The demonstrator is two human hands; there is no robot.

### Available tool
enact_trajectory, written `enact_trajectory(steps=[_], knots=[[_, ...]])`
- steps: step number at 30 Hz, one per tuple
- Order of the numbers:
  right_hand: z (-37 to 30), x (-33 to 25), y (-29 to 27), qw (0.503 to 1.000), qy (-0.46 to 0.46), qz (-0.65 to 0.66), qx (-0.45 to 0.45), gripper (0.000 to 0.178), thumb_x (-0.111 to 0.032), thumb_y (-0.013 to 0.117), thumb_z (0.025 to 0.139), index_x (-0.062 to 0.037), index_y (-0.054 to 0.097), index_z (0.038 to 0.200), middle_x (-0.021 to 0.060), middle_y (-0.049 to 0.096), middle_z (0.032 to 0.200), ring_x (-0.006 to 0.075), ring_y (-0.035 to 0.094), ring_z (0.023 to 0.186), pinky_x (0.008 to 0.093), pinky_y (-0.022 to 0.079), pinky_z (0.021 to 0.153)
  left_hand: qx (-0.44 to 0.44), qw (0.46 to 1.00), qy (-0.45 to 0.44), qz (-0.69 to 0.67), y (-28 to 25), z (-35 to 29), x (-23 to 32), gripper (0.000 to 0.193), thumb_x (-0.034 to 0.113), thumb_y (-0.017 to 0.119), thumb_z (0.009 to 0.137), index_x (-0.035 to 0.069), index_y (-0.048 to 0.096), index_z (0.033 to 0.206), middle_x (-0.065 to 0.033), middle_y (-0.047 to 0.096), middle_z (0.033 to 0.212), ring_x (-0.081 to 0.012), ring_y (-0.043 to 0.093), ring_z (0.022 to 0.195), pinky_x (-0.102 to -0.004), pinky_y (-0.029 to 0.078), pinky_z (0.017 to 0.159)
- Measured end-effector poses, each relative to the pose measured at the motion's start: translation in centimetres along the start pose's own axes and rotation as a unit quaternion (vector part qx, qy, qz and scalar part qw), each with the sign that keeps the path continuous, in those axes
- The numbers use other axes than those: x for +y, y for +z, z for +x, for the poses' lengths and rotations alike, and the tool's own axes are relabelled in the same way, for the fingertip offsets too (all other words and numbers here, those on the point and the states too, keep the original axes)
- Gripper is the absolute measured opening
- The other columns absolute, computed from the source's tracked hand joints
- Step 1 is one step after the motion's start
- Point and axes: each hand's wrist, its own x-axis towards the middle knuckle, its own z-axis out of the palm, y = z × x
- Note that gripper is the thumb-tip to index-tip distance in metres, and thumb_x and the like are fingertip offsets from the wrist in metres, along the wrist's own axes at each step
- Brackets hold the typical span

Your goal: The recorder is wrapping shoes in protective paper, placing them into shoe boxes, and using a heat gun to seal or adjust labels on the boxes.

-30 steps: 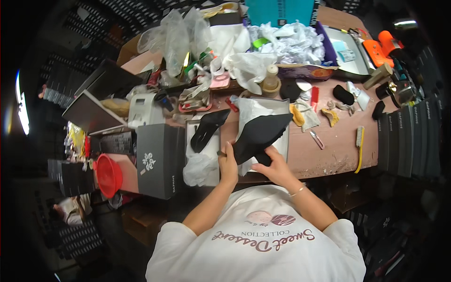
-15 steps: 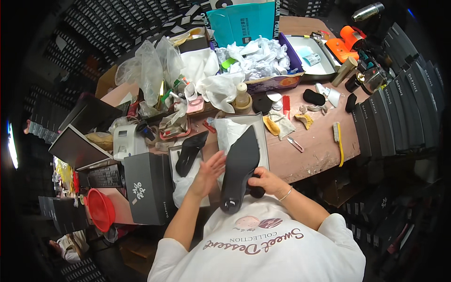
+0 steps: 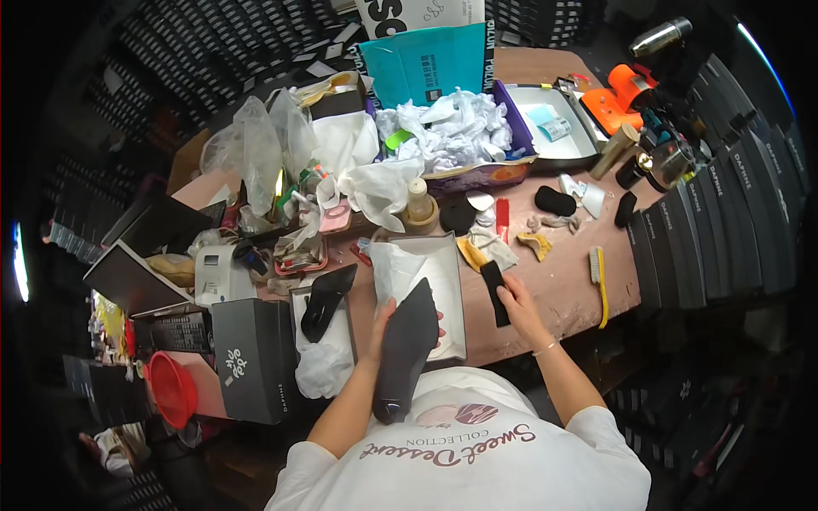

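Note:
A black boot [image 3: 406, 349] slants across my front, its shiny end close to my shirt and its wide end pointing away. Under and around it is my left hand [image 3: 380, 330], closed on it, with fingertips showing past its right side. Out to the right, my right hand [image 3: 521, 308] grips a dark, flat, oblong block [image 3: 494, 295] over the table; its exact kind I cannot make out. Beyond the boot lies an open shoe box part [image 3: 450, 298] with white tissue paper [image 3: 397, 271]. To the left, a second black boot [image 3: 327, 300] rests in another box part [image 3: 342, 334].
A yellow-handled brush [image 3: 599, 285], yellow cloths [image 3: 535, 245] and a red brush [image 3: 503, 220] lie on the right. Behind stands a purple carton [image 3: 479, 176] of crumpled paper. Dark shoe boxes [image 3: 682, 230] line the right edge; a dark box [image 3: 249, 358] and red basin [image 3: 173, 390] are left.
My right hand has left the boot's side and moved right and away with the dark block. My left hand, open beside the boot before, now holds it. The boot has shifted slightly left and nearer.

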Motion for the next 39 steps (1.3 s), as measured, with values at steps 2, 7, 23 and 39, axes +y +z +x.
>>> enact_trajectory(steps=[2, 7, 23, 39], knots=[[5.0, 0.9, 0.7, 0.995, -0.079, -0.05, 0.039, 0.035, -0.012, 0.062, 0.089, 0.0011, 0.058, 0.121, 0.0158, 0.056, 0.113, 0.0277, 0.056, 0.105, 0.0326, 0.044, 0.092, 0.023, 0.999, 0.007, 0.025, 1.1, 0.6, -0.2, 0.077, 0.06, 0.04, 0.093, 0.006, 0.03, 0.147, -0.0236, 0.054, 0.12, -0.0375, 0.062, 0.1, -0.0494, 0.054, 0.082], [15.7, 2.3, 3.1, 0.975, -0.165, -0.141, 0.042, 0.032, -0.013, 0.068, 0.084, -0.0045, 0.059, 0.114, 0.0154, 0.058, 0.106, 0.0336, 0.057, 0.101, 0.0382, 0.047, 0.085, 0.081, 0.996, 0.023, 0.021, 2.8, 1.2, -0.8, 0.076, 0.059, 0.042, 0.093, 0.006, 0.03, 0.146, -0.0245, 0.053, 0.123, -0.0377, 0.061, 0.102, -0.0505, 0.054, 0.084], [21.5, 4.6, 5.8, 0.911, -0.166, -0.377, -0.016, 0.015, -0.013, 0.06, 0.086, -0.0085, 0.065, 0.099, 0.008, 0.063, 0.084, 0.025, 0.062, 0.08, 0.0409, 0.043, 0.072, 0.066, 0.996, 0.068, -0.006, 0.0, 1.8, 0.7, 0.079, 0.065, 0.034, 0.094, 0.002, 0.037, 0.142, -0.0246, 0.052, 0.125, -0.0386, 0.06, 0.105, -0.0488, 0.054, 0.086], [-3.6, -16.2, 10.3, 0.938, -0.303, -0.099, -0.134, 0.009, -0.009, 0.066, 0.084, -0.0034, 0.059, 0.087, 0.0161, 0.06, 0.078, 0.0349, 0.063, 0.069, 0.0399, 0.05, 0.06, 0.151, 0.968, 0.173, 0.106, -0.5, -1.0, -0.3, 0.051, 0.047, 0.036, 0.099, 0.006, 0.05, 0.128, -0.0128, 0.064, 0.107, -0.0177, 0.064, 0.095, -0.0324, 0.051, 0.087]])
